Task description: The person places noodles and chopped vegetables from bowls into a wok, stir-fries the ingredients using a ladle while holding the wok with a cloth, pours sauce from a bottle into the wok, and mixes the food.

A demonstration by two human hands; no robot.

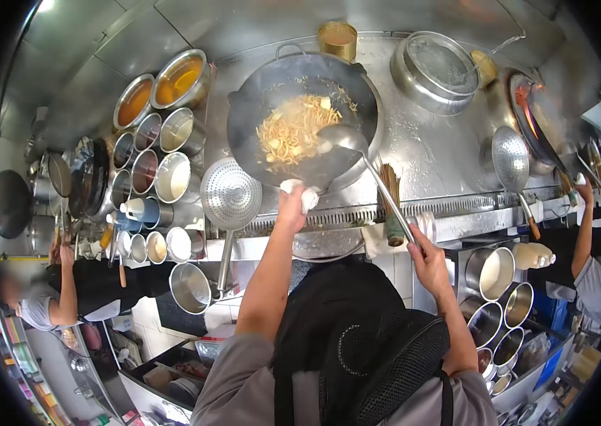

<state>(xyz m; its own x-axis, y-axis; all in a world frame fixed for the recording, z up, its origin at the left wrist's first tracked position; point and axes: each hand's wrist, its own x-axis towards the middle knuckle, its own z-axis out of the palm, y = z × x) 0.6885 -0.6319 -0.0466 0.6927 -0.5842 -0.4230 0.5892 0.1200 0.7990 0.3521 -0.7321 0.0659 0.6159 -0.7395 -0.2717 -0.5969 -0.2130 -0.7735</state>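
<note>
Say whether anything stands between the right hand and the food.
Nothing visible blocks it: the right hand holds a ladle that reaches into the wok to the food, its handle crossing in front of the brush.

Bright, glare on counter [421, 153], fisheye-curved edges

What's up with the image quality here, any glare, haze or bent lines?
Head view: strong fisheye curving, with dark corners; head view: bright glare on the steel counter; head view: pale haze softens the food in the wok.
</note>
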